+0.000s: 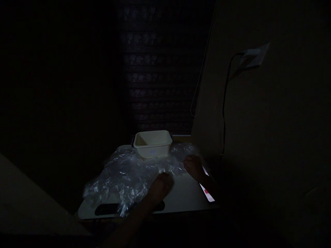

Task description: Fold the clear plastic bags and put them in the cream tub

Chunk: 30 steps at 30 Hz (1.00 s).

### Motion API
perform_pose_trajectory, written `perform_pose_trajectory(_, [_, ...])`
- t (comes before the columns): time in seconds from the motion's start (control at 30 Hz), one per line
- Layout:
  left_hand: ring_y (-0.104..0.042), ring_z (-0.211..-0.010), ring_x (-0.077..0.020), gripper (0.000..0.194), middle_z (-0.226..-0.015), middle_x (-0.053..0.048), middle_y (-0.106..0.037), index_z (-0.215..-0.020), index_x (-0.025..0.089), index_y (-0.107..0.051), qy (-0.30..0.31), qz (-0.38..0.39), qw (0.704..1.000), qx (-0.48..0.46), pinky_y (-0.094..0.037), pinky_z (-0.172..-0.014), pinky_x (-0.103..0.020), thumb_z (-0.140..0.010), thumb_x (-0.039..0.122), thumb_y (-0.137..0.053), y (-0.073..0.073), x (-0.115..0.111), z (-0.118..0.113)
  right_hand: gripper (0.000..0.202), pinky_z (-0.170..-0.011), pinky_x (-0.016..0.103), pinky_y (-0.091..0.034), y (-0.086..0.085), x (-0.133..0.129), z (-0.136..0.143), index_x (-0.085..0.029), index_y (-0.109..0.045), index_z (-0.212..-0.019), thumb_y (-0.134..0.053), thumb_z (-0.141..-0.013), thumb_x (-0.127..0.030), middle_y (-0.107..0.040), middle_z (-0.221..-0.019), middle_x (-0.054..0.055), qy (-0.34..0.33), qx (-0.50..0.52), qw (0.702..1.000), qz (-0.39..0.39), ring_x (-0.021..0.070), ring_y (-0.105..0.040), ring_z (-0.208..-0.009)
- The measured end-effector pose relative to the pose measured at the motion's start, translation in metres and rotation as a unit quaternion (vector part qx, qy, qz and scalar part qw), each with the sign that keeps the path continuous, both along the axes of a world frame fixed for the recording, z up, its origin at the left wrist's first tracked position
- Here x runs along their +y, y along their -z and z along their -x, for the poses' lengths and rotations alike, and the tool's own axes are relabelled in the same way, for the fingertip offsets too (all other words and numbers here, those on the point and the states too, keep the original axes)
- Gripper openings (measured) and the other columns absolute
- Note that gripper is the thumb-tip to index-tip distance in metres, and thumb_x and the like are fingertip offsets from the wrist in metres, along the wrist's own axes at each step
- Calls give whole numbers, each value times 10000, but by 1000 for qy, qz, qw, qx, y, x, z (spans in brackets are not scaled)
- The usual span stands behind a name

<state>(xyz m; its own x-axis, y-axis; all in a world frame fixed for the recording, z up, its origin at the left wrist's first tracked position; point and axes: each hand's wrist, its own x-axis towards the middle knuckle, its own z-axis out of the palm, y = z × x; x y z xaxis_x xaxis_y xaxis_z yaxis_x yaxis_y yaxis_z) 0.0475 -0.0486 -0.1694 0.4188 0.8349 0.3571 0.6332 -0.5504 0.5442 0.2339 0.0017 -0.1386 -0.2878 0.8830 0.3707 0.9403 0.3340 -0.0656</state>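
Crumpled clear plastic sheeting [129, 172] spreads over a white tabletop [186, 196] in dim light. My left hand [161, 186] is over the middle of the table, beside the plastic, its fingers curled closed; what they hold, if anything, is too dark to make out. To the right, my right hand [192, 164] is at the plastic's right edge with its fingers bent together, and its contents are also unclear. A white rectangular bin [153, 151] stands at the back of the table, with plastic around its base.
A lit screen [208, 194] lies at the table's right edge, partly behind my right forearm. A black cable [224, 110] hangs from a wall outlet [253, 57] on the right. Dark blinds [155, 75] with a looped cord are behind the table.
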Motion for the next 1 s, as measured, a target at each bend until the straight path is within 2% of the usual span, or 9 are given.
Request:
perform_pose_trajectory(0.07, [-472,-880,-173,293,-962,-93,-514,-981,136,-462,-25,29,996,-82,-366,-786,-323,-703,182,-381,-3,7,-1,196,-704,289,-258,-9,4,1,-190,-577,-688,-384,-719,-185,-565,-806,27,-18,23,1000,-9,154,-437,-804])
perform_pose_trajectory(0.2, [-496,-857,-159,296,-966,-88,-516,-974,135,-463,-72,102,963,-237,-418,-721,-307,-684,172,-418,-15,31,-2,176,-705,271,-284,-29,5,4,-187,-566,-719,-391,-724,-193,-576,-804,16,-84,81,993,-14,133,-466,-784])
perform_pose_trajectory(0.37, [-417,-985,-178,527,-1165,-92,-368,-1125,186,-311,-91,96,951,-281,-431,-683,-295,-634,169,-500,-29,46,2,146,-738,267,-276,-41,-9,11,-179,-555,-726,-410,-728,-201,-579,-799,9,-187,74,979,-36,122,-465,-819])
perform_pose_trajectory(0.43, [-390,-1012,-189,550,-1163,-75,-381,-1101,197,-352,-85,83,957,-264,-398,-737,-322,-587,166,-544,-32,45,4,146,-739,264,-276,-43,-15,14,-174,-550,-739,-407,-734,-201,-577,-801,14,-197,72,977,-38,122,-460,-828])
perform_pose_trajectory(0.53, [-469,-910,-180,281,-952,-43,-547,-854,174,-540,-78,83,965,-238,-350,-793,-328,-573,165,-540,-35,43,4,146,-719,263,-284,-43,-18,16,-172,-550,-725,-407,-733,-200,-573,-785,19,-182,77,980,-31,126,-461,-807])
perform_pose_trajectory(0.63, [-531,-750,-159,73,-712,-20,-594,-623,161,-563,-79,93,961,-250,-380,-740,-297,-600,183,-497,-36,45,2,138,-708,265,-287,-42,-14,16,-172,-549,-703,-413,-721,-189,-570,-760,18,-149,79,985,-21,128,-465,-783])
perform_pose_trajectory(0.8, [-534,-571,-130,113,-535,8,-548,-556,153,-527,-91,122,942,-298,-421,-585,-257,-607,240,-475,-35,53,8,164,-728,265,-285,-35,-5,10,-180,-552,-720,-388,-713,-172,-577,-781,15,-81,78,994,17,135,-474,-794])
perform_pose_trajectory(0.87, [-518,-500,-113,142,-490,18,-521,-556,147,-512,-99,142,931,-321,-422,-524,-242,-608,272,-471,-32,54,12,191,-746,272,-280,-30,-3,7,-178,-546,-809,-392,-697,-163,-571,-855,29,-55,78,995,30,148,-467,-838])
perform_pose_trajectory(1.0, [-497,-432,-98,234,-445,30,-476,-530,134,-476,-113,191,906,-361,-424,-460,-236,-587,361,-491,-28,51,20,397,-781,296,-270,-13,-5,7,-145,-443,-1037,-447,-641,-177,-513,-1018,80,-30,79,994,63,181,-431,-932])
